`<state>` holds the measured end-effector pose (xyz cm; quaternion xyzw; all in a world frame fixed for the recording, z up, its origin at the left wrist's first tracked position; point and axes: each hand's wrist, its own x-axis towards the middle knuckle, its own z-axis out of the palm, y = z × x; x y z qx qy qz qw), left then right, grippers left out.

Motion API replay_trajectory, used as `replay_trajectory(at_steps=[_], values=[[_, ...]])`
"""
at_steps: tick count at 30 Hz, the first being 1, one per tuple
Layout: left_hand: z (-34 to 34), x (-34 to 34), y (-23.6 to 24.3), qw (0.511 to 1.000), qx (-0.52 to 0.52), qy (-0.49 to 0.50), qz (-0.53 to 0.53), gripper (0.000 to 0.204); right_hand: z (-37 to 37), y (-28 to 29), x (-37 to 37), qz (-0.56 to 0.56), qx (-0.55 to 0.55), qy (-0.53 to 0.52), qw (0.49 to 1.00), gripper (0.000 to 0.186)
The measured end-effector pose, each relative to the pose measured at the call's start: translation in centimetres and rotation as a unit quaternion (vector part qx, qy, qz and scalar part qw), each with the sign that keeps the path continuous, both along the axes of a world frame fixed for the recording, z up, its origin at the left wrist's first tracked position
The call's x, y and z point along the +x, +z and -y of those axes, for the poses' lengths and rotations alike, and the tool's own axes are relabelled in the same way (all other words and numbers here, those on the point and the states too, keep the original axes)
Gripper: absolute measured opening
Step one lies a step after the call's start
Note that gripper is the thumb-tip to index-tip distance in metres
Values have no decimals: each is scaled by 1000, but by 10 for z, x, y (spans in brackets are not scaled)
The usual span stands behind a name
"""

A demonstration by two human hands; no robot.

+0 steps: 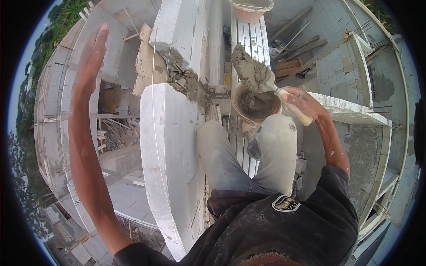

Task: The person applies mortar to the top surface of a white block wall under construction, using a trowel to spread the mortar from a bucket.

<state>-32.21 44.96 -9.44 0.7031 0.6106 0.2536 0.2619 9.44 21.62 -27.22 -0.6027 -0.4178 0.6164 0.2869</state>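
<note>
My right hand [304, 102] is wrapped round the wooden handle of a trowel [302, 117]. A thick heap of wet grey mortar [252, 68] covers its blade, above a bucket [240, 114] with more mortar inside. My left hand [91, 55] is raised at the far left with fingers stretched out, holding nothing. Between the hands runs a wall of white blocks [162, 133]. Rough mortar [188, 82] lies in the gap between a near block and a farther one [177, 26]. A thin string [154, 66] stretches along the wall's left side.
A second bucket [251, 17] stands on a slatted metal plank [253, 37] beyond the mortar bucket. A board [148, 62] leans at the wall's left side. Lower rooms with timber lie on both sides. Another block wall [350, 111] reaches out to the right.
</note>
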Motion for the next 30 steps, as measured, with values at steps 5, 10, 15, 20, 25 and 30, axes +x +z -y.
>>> replay_trajectory(at_steps=[5,10,15,20,25,30], values=[[73,-47,-104,970,-159,61,172,92,1,29,-17,-10,28,-51,998,42],[93,-33,-129,951,-260,25,165,89,10,89,-36,-10,24,-115,993,40],[95,-20,-119,969,-212,40,122,85,23,74,-88,-220,59,-249,941,35],[93,-20,-118,976,-195,0,91,75,38,37,-139,-353,71,-339,869,34],[93,-18,-120,977,-185,30,98,67,60,28,-156,-227,158,-456,846,38],[91,-20,-123,974,-194,15,117,66,52,-11,-185,-37,227,-524,820,48]])
